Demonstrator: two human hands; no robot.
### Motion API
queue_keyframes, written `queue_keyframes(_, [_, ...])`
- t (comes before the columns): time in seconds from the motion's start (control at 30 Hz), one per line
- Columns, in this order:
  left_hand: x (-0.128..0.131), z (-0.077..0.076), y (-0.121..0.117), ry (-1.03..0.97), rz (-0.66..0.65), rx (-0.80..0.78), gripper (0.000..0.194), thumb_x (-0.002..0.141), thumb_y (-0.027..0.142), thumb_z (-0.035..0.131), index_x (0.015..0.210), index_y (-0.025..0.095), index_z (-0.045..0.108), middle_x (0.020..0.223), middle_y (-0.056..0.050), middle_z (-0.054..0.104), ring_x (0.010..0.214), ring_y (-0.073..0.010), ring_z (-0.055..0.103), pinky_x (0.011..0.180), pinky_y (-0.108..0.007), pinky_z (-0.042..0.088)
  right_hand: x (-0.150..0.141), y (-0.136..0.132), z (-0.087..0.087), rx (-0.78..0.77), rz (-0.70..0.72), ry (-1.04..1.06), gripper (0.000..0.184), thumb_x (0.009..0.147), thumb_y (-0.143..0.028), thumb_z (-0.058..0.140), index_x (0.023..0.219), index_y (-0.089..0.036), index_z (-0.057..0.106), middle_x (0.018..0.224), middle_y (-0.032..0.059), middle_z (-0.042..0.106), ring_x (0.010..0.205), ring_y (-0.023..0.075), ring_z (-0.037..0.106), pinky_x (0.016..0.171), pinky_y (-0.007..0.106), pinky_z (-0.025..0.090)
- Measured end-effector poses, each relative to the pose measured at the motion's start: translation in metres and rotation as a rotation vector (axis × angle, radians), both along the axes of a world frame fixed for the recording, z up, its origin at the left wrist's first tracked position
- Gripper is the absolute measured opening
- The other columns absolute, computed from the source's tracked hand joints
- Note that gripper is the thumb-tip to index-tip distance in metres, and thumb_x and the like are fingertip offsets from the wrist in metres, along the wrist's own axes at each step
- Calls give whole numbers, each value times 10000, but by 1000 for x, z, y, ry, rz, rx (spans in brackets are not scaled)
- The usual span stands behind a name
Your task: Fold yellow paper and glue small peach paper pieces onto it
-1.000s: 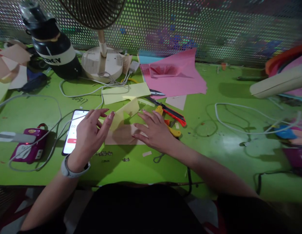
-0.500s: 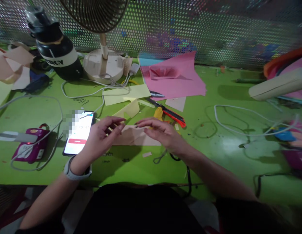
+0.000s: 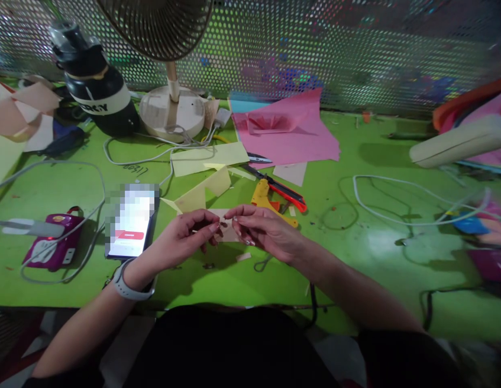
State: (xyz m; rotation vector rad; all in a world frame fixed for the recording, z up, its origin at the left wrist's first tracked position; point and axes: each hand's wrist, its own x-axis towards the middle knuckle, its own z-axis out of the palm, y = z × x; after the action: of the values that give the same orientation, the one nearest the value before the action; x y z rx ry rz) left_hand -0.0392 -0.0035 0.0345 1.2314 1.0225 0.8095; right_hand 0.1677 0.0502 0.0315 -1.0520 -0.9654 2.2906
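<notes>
Left hand (image 3: 188,236) and right hand (image 3: 270,230) nearly touching over the paper (image 3: 231,234)
Fingers (image 3: 210,230) curled in, honestly can't tell if anything's pinched

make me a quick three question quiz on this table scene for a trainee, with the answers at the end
1. Which of the person's wrists wears the pale grey watch band?
2. True or false: the left hand and the right hand are spread far apart.
3. What lies directly next to the yellow plastic glue gun: (a) a black bottle with a white band, (b) a red-and-black cutter knife, or (c) a smartphone with a lit screen?

Key: 1. The left; 2. False, they nearly meet; 3. b.
</notes>
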Motion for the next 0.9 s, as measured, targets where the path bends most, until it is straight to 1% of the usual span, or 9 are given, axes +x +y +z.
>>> queue_keyframes(0.23, [2, -1, 1, -7, 37, -17, 180, 916, 286, 573, 959, 118, 617, 730, -14, 656, 608, -75, 582, 576, -186, 483, -2, -1, -1, -22, -26, -25, 216, 656, -259, 776, 850, -182, 717, 628, -42, 609, 489, 30, 484, 462, 147, 349])
queue_keyframes(0.37, [3, 2, 0, -42, 52, -65, 206, 897, 320, 594, 947, 121, 614, 705, -10, 653, 596, -82, 590, 562, -190, 488, 2, 1, -3, 78, -58, -72, 206, 688, -292, 753, 856, -185, 701, 629, -42, 585, 498, 41, 472, 468, 164, 363])
queue_keyframes(0.43, [3, 2, -1, -50, 58, -92, 217, 884, 335, 605, 931, 123, 615, 700, -6, 646, 586, -81, 588, 552, -188, 488, 10, 3, -2, 216, -37, -144, 211, 753, -334, 706, 912, -196, 688, 665, -31, 591, 527, 63, 493, 498, 193, 408])
queue_keyframes(0.5, [4, 1, -1, -53, 64, -116, 217, 879, 337, 605, 916, 124, 614, 700, -5, 642, 585, -81, 591, 549, -186, 493, 23, 5, -1, 492, 2, -298, 242, 830, -362, 629, 1016, -212, 668, 790, 10, 639, 646, 110, 575, 605, 255, 494])
queue_keyframes(0.53, [4, 0, -1, -50, 67, -129, 216, 880, 336, 600, 913, 123, 613, 697, -6, 641, 588, -82, 595, 548, -185, 496, 31, 6, -1, 685, 18, -424, 276, 855, -360, 593, 1083, -218, 650, 897, 41, 661, 761, 148, 616, 698, 305, 525])
queue_keyframes(0.6, [4, -2, -1, -30, 68, -153, 207, 885, 326, 588, 913, 122, 614, 693, -9, 638, 591, -85, 604, 542, -182, 501, 49, 8, -2, 1097, 58, -783, 405, 860, -340, 553, 1240, -205, 585, 1120, 108, 647, 1027, 251, 608, 887, 431, 508])
queue_keyframes(0.67, [5, -5, -2, -2, 66, -165, 190, 885, 307, 581, 913, 123, 617, 701, -8, 633, 577, -80, 599, 524, -178, 502, 64, 8, -6, 1358, 164, -1164, 548, 828, -326, 542, 1344, -144, 510, 1249, 171, 594, 1162, 347, 540, 959, 524, 459])
queue_keyframes(0.77, [7, -7, -1, 16, 72, -160, 156, 876, 276, 579, 905, 127, 616, 766, -15, 638, 555, -65, 580, 495, -171, 502, 77, 6, -16, 1406, 378, -1442, 650, 801, -319, 533, 1391, -58, 446, 1238, 211, 591, 1119, 375, 554, 922, 525, 479])
queue_keyframes(0.9, [7, -10, 0, 16, 104, -163, 144, 866, 267, 587, 903, 130, 605, 804, -31, 654, 591, -74, 603, 489, -162, 509, 74, 4, -25, 1366, 405, -1503, 637, 829, -267, 477, 1426, -65, 391, 1184, 192, 608, 1066, 336, 581, 860, 465, 511])
